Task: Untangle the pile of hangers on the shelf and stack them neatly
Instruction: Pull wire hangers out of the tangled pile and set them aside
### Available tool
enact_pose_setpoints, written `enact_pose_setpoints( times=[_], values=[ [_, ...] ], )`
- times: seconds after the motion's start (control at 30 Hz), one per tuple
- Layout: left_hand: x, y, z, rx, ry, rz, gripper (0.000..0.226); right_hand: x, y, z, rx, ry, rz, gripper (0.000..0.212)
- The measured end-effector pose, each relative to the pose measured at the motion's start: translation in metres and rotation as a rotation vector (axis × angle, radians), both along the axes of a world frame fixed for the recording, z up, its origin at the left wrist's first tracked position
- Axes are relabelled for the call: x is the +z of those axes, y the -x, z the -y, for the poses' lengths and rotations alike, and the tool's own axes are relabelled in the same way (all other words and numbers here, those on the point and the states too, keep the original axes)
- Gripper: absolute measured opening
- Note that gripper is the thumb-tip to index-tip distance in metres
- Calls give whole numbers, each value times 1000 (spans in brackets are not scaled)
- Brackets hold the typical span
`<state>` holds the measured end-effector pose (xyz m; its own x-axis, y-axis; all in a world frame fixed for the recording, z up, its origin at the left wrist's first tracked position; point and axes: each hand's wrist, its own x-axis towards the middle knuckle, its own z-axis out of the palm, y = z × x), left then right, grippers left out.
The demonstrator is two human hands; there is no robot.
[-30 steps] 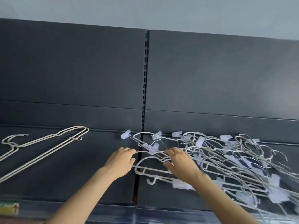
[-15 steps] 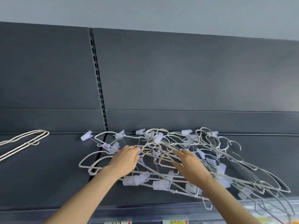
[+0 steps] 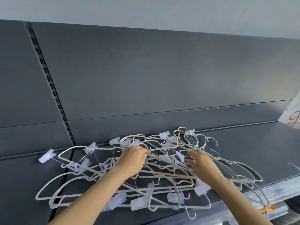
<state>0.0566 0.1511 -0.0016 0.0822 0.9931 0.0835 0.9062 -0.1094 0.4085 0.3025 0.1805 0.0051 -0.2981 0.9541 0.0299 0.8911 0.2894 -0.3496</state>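
Both hands work at the middle of the pile of hangers (image 3: 162, 174). Left hand (image 3: 133, 159): fingers curled down around several wires near the back of the pile, knuckles up. It grips those wires. Right hand (image 3: 203, 165): fingers straight and slightly spread, palm down, resting flat on top of the wires just to the right of the left hand. It grips nothing. The two hands are near each other but do not touch.

The pile consists of white wire hangers, crossed and interlocked, with pale translucent clips (image 3: 47, 157) scattered through it. It lies on the dark grey shelf (image 3: 263, 148) and reaches from the back edge to the front edge. Its left part crosses the seam (image 3: 72, 154) between two shelf sections; its right part runs out along the front edge towards the right. One hook (image 3: 188, 215) hangs over the front edge beside the right forearm.

Behind the shelf stands a dark grey back panel (image 3: 154, 75). A slotted upright (image 3: 48, 82) runs down it at the left to meet the seam. A label strip (image 3: 269, 210) with an orange patch runs along the front edge at the right. A pale printed card (image 3: 293, 114) shows at the right end of the shelf, cut off by the frame — its print is not legible.
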Motion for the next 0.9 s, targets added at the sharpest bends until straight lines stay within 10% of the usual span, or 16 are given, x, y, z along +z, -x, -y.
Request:
enact_pose_setpoints(
  times=[0.5, 0.9],
  values=[
    [-19, -68, -78, 28, 240, -71, 34, -12, -12, -72, -102, 82, 47, 29],
    [-9, -9, -78, 189, 32, 37, 33, -29, -6, -81, -8, -15, 44, 20]
  ],
)
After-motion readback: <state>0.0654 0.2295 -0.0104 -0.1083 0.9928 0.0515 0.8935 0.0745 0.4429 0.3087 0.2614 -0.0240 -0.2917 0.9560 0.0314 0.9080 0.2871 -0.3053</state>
